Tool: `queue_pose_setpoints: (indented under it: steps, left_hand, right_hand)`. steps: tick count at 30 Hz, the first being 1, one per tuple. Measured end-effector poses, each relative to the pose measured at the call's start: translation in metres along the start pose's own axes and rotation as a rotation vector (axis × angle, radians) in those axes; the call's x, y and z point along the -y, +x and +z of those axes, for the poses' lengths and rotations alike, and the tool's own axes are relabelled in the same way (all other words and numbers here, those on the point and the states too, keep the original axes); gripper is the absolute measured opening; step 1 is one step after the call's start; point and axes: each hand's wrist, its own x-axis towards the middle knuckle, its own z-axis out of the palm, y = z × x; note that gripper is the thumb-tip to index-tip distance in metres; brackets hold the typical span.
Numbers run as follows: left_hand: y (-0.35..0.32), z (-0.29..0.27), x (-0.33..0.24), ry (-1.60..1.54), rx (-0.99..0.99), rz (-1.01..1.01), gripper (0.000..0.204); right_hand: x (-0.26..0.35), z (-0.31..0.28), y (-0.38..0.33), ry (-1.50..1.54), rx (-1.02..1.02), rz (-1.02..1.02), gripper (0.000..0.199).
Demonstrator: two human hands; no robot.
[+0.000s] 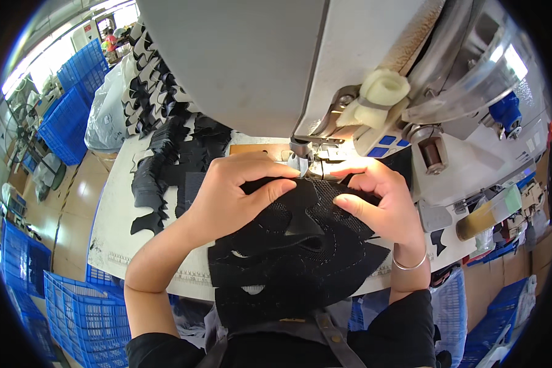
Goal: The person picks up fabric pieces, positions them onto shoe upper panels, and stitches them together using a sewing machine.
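I see holey blue plastic crates (pixel 86 319), then a white tabletop (pixel 113 230) with curvy black pieces (pixel 148 187) piled up. My left grip (pixel 232 191) is on the black cloth with bumpy mesh (pixel 288 273); I can't tell if it pinches. A big, smooth grey sewing machine (pixel 245 67) hides what's behind. The cloth's far edge sits by its needle. My right grip (pixel 385 199) touches the cloth, finger and thumb apart.

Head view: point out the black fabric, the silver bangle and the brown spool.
Black fabric (pixel 294 270), head view: middle, below the fold.
Silver bangle (pixel 408 268), head view: lower front of the band.
Brown spool (pixel 433 157), head view: side of the cylinder.
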Motion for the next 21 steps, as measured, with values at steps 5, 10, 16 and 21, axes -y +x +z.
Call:
queue_pose_setpoints:
  steps: [5, 10, 16, 21]
  left_hand:
    - [0.012, 0.006, 0.015, -0.126, -0.010, -0.027, 0.018]
    - [0.024, -0.007, 0.016, -0.125, 0.069, -0.141, 0.019]
    - [0.050, -0.011, 0.020, -0.041, 0.071, -0.052, 0.026]
    - [0.058, -0.020, 0.039, 0.081, 0.181, 0.047, 0.031]
  right_hand:
    - [-0.013, 0.012, 0.006, 0.407, -0.094, 0.108, 0.024]
    - [-0.014, 0.012, 0.009, 0.420, -0.077, 0.200, 0.022]
    - [-0.016, 0.012, 0.011, 0.380, -0.186, 0.167, 0.014]
    - [-0.015, 0.015, 0.012, 0.452, -0.192, 0.216, 0.014]
